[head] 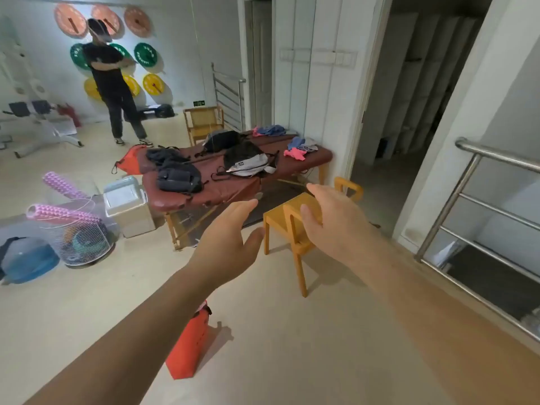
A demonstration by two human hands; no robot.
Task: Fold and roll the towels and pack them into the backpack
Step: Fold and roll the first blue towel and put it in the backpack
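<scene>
The surface (233,191) is maroon. Most backpacks (178,178) on it are black. The grey backpack (248,166) has white and black parts. The towels (295,152) are pink, blue and grey. The chair (276,219) is honey-yellow, the floor bag (190,343) orange-red, and the knobbly-patterned rollers (62,185) pink.

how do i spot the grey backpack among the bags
Find the maroon massage table in the middle of the room. On its near half, right of the black backpacks, lies the grey backpack. It alone has a light grey panel; its neighbours are black.
</scene>
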